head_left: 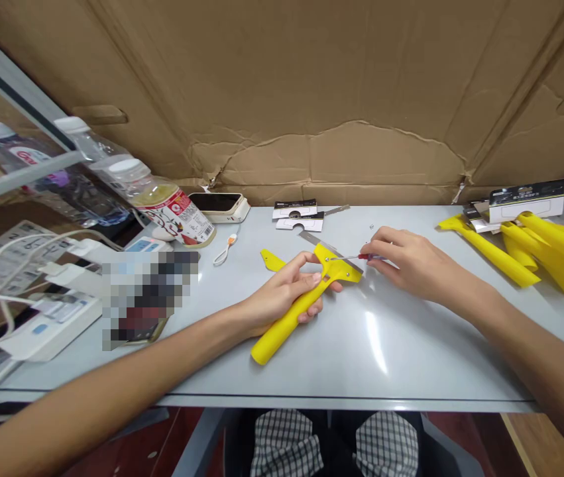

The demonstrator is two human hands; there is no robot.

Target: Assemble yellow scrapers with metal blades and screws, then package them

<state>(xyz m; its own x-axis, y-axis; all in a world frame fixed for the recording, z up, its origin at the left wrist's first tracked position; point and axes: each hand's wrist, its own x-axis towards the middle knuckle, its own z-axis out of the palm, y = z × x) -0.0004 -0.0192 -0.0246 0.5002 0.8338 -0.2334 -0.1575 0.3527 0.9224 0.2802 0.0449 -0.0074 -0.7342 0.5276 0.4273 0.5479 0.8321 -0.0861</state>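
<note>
In the head view, the left hand (289, 295) is clamped around the neck of a yellow scraper (284, 328), holding it tilted over the front-middle of the grey table (411, 344). The right hand (394, 255) pinches a red-handled screwdriver (362, 256) between thumb and fingers, its shaft reaching to the left screw (327, 259) on the scraper's head.

A metal blade (306, 237) lies across that head, and a second screw (347, 273) sits in its own place, so the pieces look assembled; how tight either screw is cannot be told. A flat yellow piece (272, 261) with a hole lies apart, left of the head, and a tiny metal part (372, 226) rests beyond the right hand. More yellow scraper parts (545, 255) lie at the right, seemingly not dealt with.

As for containers, a red-labelled bottle (177, 212) has its white cap on; something yellowish shows inside, but what is unclear. The contents of the clear capped bottle (83, 142) behind it cannot be made out.
</note>
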